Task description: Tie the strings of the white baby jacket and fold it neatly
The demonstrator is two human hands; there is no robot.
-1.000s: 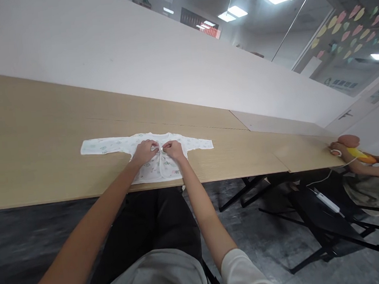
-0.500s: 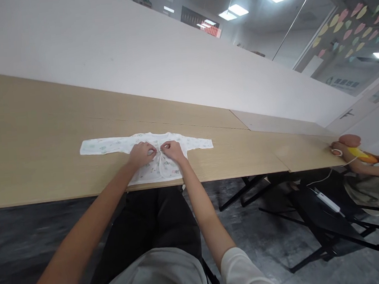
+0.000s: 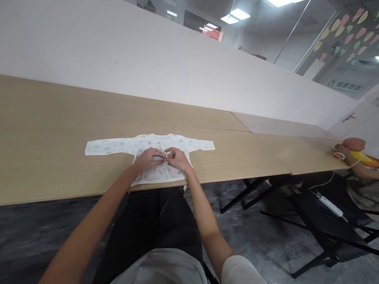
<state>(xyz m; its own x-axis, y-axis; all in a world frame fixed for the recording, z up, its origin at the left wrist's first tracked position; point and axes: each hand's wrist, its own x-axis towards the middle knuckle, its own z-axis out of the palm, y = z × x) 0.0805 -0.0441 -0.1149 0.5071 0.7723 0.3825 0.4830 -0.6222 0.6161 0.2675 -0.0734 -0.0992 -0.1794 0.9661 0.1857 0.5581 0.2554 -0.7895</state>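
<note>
White shirt (image 3: 149,141) lies on the table (image 3: 42,147), its hem (image 3: 156,181) at six o'clock; at the front opening (image 3: 167,173), the left hand (image 3: 148,159), at nine o'clock, and the right hand (image 3: 178,158), at three, both pinch it with fingertips.

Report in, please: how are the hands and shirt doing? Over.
Left hand and right hand close together on white shirt, exact grip unclear. Shirt lying on table, sleeves spread. Only the hands cover its front.
</note>
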